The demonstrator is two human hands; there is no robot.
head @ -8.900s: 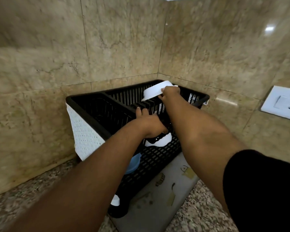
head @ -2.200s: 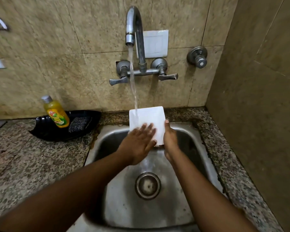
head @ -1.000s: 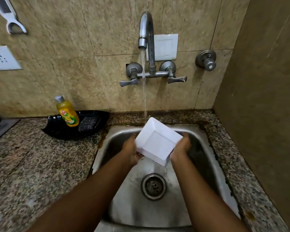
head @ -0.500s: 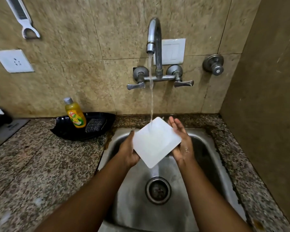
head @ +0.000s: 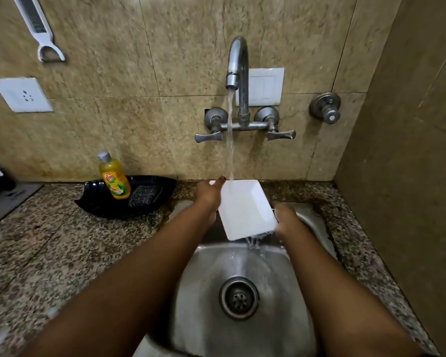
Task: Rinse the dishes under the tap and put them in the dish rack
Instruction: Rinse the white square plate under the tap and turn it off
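A square white dish [head: 246, 210] is held over the steel sink [head: 206, 292], its hollow side up and tilted toward me. Water from the running tap [head: 238, 63] lands on its far edge and spills off the near right corner. My left hand [head: 209, 195] grips the dish's left edge, fingers reaching to its far corner. My right hand [head: 287, 220] holds the near right corner. The dish rack is out of sight.
A black tray [head: 150, 207] on the granite counter [head: 57, 248] left of the sink carries a yellow soap bottle [head: 113, 177] and a scrub pad [head: 143, 198]. Two tap handles and a wall valve [head: 325, 108] sit behind; a side wall [head: 402, 176] closes the right.
The dish has turned from its flat underside facing me to hollow side up, and moved back under the stream. My right hand went from open behind it to gripping its corner.
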